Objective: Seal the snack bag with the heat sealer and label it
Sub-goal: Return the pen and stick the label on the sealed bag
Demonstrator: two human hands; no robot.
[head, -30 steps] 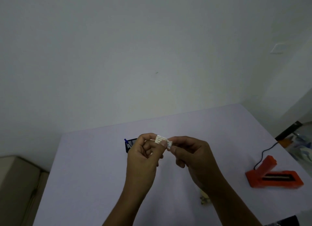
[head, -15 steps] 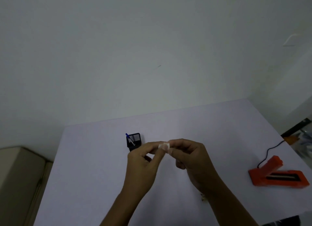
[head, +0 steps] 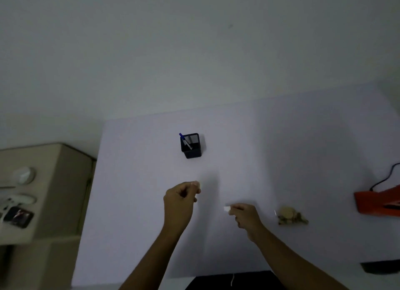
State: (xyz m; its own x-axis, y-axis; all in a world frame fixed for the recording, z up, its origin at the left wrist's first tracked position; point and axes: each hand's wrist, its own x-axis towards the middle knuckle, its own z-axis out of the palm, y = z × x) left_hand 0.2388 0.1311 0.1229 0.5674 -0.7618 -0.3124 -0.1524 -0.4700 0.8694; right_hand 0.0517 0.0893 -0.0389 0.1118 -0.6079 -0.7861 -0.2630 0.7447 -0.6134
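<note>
Right hand (head: 244,215) closed on white label (head: 226,208), left hand (head: 181,200) curled, contents obscured by blur, pen holder (head: 191,146) set far, snack bag (head: 291,216) and heat sealer (head: 378,203) placed right

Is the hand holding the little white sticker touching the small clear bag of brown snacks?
Apart. The head view shows bare pale table between the right hand, which pinches the small white label, and the small clear snack bag.

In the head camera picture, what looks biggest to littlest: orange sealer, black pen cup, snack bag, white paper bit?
1. orange sealer, cut off by the edge.
2. black pen cup and snack bag: too alike to rank.
3. white paper bit, pinched in the right hand.
</note>
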